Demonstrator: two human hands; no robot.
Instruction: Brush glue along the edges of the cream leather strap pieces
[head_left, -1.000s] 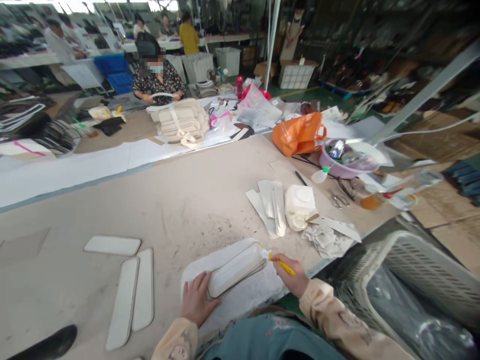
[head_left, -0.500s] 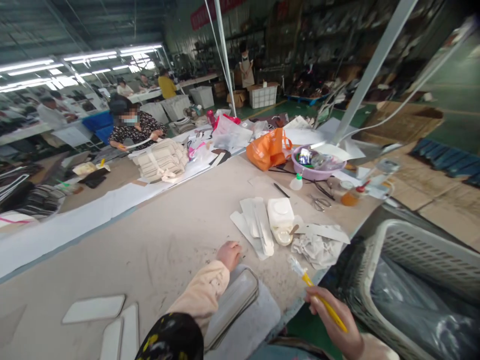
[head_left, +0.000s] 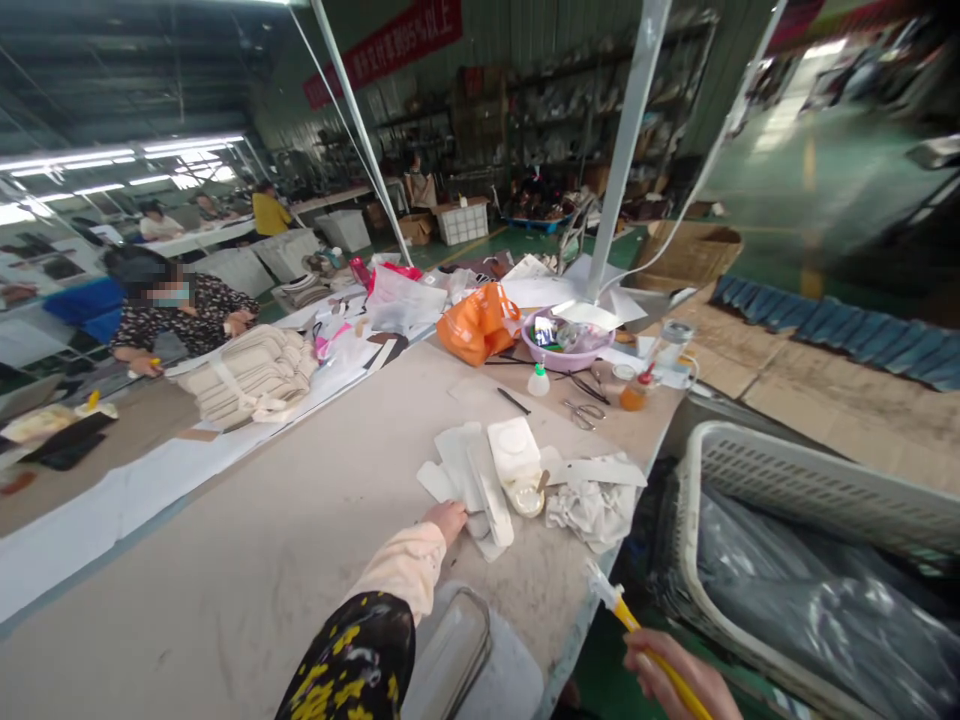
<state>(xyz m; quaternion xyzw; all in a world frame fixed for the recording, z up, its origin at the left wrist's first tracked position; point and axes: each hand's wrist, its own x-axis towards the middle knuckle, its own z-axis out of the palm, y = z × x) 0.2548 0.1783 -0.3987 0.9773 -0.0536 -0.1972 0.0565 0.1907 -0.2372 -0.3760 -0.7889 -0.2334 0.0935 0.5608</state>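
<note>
My right hand (head_left: 679,672), at the lower right, is wrapped round the yellow handle of a brush (head_left: 626,612). White stuff coats the bristles, which point up and left by the table edge. My left hand (head_left: 448,520) has its curled fingers at the near left edge of a pile of flat white strips (head_left: 469,465), seemingly pinching one; the fingertips are partly hidden. Just beyond the pile lies a white plastic container (head_left: 514,450) with a cut opening showing pale paste. Below my left forearm, a stack of rounded, dark-edged panels (head_left: 457,650) rests on a pale sheet.
Crumpled white cloth (head_left: 592,515) lies right of the container. Scissors (head_left: 583,414), a green-capped bottle (head_left: 538,380), an orange bag (head_left: 478,325) and a purple basin (head_left: 566,355) are farther back. A plastic basket (head_left: 694,540) stands at right. A co-worker (head_left: 180,310) sits across the table.
My left hand has moved forward from the bare tabletop to the white strips. My right hand still holds the brush, lower in view. The view has turned right.
</note>
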